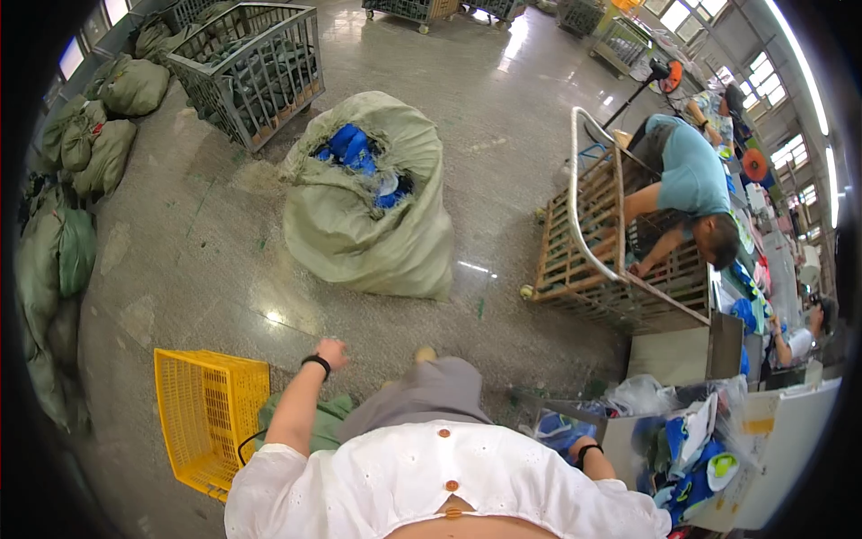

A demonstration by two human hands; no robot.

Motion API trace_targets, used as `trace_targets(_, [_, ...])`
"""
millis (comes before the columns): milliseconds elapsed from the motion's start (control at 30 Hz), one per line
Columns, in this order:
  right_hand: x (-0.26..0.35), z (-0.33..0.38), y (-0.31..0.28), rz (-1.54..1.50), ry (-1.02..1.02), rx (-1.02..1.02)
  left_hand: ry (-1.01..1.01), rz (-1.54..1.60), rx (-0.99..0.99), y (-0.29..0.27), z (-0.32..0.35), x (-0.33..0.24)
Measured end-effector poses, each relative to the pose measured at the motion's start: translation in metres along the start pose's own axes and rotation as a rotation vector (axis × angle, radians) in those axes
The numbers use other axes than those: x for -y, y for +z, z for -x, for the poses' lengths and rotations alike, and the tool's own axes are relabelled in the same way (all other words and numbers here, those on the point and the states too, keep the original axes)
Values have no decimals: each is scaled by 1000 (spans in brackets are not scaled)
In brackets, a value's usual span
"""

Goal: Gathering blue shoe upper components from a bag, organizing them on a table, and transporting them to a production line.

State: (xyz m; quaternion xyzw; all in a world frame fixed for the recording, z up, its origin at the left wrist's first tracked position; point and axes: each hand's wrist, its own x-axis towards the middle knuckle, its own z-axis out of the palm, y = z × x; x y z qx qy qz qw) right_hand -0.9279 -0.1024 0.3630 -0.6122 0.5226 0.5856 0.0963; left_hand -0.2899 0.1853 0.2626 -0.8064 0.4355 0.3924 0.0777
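My left hand (331, 353), with a dark band at its wrist, hangs over the floor in front of me. Nothing is in it, and its fingers are loosely bent. Beside that forearm stands a yellow plastic basket (212, 418), with a green cloth or sack (325, 422) between it and my leg. At my right side, my right hand (584, 444) grips a blue bundle (557, 430) that looks wrapped in clear plastic; its fingertips are partly hidden. Ahead of me sits a large pale green woven sack (368, 242), torn open at the top, with blue pieces (352, 148) showing inside.
To the right, another person (687, 171) bends into a wooden slatted cart (584, 242) with a white rail. A metal cage cart (260, 76) stands far left, near piled sacks (103, 157). Blue and white pieces (696, 454) cover a worktable at my right.
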Motion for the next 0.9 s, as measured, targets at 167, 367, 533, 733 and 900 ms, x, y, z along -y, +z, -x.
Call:
trace_targets(167, [86, -37, -52, 401, -605, -12, -224, -109, -135, -136, -63, 72])
trace_targets(367, [301, -36, -279, -263, -541, -369, -60, -90, -161, -241, -171, 116])
trace_targets(533, [444, 106, -439, -1217, -1015, 158, -42, -152, -35, -310, -288, 142])
trace_targets(733, [512, 73, -436, -552, -1028, 35, 56, -121, -319, -324, -453, 167])
trace_targets(900, [531, -19, -441, -516, -431, -48, 191, -229, -177, -287, -543, 201])
